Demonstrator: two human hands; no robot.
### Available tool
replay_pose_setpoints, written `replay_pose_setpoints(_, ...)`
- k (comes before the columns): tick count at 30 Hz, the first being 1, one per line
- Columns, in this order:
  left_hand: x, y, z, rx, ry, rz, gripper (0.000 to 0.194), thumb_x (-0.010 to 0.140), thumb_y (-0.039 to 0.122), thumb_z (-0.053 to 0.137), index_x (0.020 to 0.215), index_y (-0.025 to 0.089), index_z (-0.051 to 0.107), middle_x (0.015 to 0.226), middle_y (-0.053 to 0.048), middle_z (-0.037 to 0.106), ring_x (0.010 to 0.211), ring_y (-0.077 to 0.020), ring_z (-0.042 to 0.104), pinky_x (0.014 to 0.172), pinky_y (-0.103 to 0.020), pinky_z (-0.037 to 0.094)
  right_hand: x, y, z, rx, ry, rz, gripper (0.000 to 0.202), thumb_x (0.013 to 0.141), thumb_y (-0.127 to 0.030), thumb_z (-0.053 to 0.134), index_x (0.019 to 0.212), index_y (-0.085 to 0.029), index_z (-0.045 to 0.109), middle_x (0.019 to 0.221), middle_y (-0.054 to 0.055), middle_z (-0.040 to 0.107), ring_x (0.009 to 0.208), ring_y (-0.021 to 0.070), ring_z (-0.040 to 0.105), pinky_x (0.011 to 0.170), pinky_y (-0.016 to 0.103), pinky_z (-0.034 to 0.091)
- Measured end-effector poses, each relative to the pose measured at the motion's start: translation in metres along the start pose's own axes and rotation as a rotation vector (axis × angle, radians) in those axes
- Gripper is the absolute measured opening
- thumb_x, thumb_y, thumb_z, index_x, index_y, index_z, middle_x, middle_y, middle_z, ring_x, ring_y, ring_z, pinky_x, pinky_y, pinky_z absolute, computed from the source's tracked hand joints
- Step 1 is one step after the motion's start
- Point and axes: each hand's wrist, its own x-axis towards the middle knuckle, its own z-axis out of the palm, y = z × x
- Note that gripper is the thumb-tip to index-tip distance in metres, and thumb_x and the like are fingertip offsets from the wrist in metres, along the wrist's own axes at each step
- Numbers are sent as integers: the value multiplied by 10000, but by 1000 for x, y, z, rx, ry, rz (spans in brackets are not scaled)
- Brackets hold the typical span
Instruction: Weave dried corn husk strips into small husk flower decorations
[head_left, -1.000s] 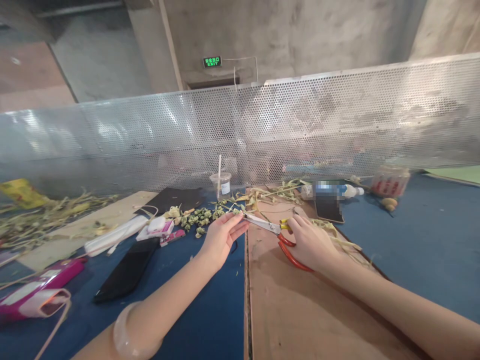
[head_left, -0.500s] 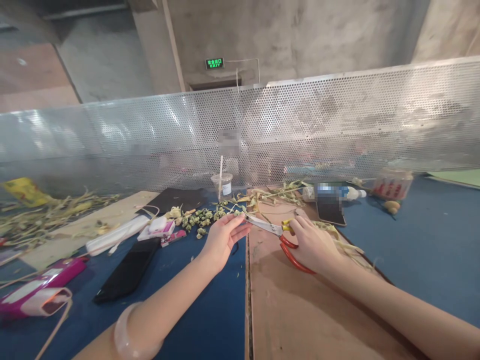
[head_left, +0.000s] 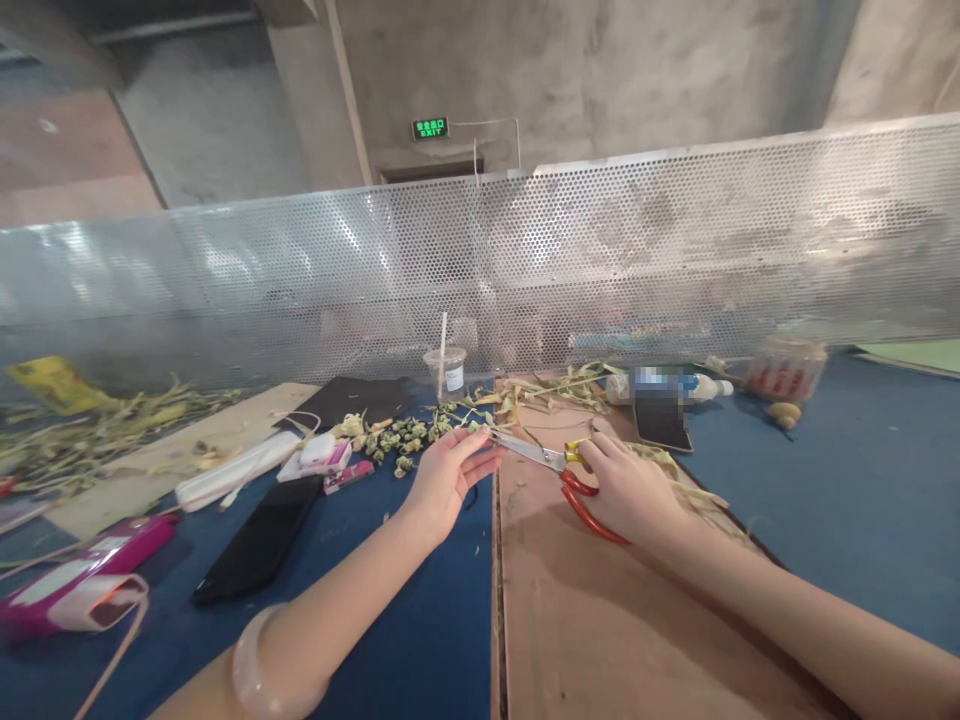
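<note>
The scissors (head_left: 553,459) sit over the board (head_left: 592,620), grasped by my right hand (head_left: 630,487); their tips reach my left hand (head_left: 448,478), whose pinched contents I can't tell. I judge trimming partway: green heads (head_left: 405,437) piled, stalks (head_left: 142,425) remaining. Bare board nearer me gives room, its left edge just beside the blades

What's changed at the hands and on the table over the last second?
Nothing has visibly moved, been taken hold of or let go; only the whole view has shifted slightly. The right hand still grips the scissors, which reach to the left hand; the plastic cup and the green buds stay put.
</note>
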Motion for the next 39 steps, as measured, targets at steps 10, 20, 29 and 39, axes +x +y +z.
replay_pose_setpoints(10,4,-1,-1,-48,-20,-78,103,657,158,692,698,121,605,696,-44,674,680,-162,664,694,-264,546,0,-1,-1,-16,21,9,191,820,-356,400,803,-177,467,915,67,547,726,167,523,482,251,184)
replay_pose_setpoints(20,5,-2,-3,-65,-15,-77,105,653,160,689,698,116,605,692,-61,679,700,-182,670,674,-263,551,1,0,3,-36,65,-25,189,835,-341,393,815,-183,494,880,51,540,762,169,524,512,258,240)
replay_pose_setpoints(29,6,-2,-5,-60,-43,-99,112,668,152,682,721,131,586,727,-55,687,748,-192,671,712,-277,549,0,0,3,-40,55,-8,181,808,-358,434,817,-185,485,866,50,536,751,175,517,498,257,227)
replay_pose_setpoints(39,4,-2,-2,-91,-14,-107,99,671,137,667,731,119,590,701,-69,684,744,-206,673,685,-276,555,1,-1,0,-53,93,-15,200,839,-350,383,802,-185,490,845,48,537,726,165,518,485,261,198)
